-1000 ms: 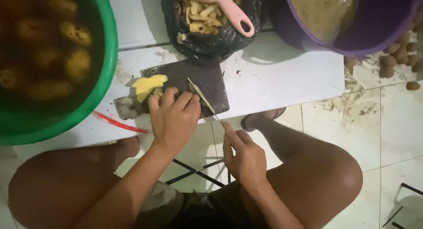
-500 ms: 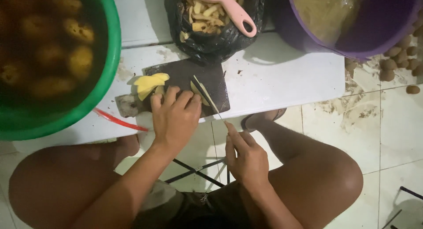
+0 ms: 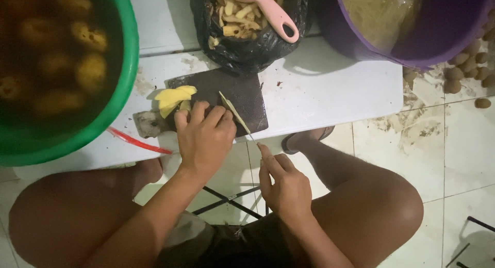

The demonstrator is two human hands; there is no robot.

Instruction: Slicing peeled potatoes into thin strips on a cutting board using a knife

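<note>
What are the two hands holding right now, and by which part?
The right hand holds a knife by its handle, blade over the cutting board. The left hand presses down on a potato, mostly hidden under its fingers.

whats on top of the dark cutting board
On the dark cutting board lie yellow slices at its left end. The left hand presses down on a piece it mostly covers, and the knife in the right hand cuts beside it.

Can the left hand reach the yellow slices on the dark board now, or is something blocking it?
Probably yes. The left hand presses on the dark cutting board, and the yellow slices lie just beyond its fingertips with nothing between. The knife, held by the right hand, is on the other side.
</note>
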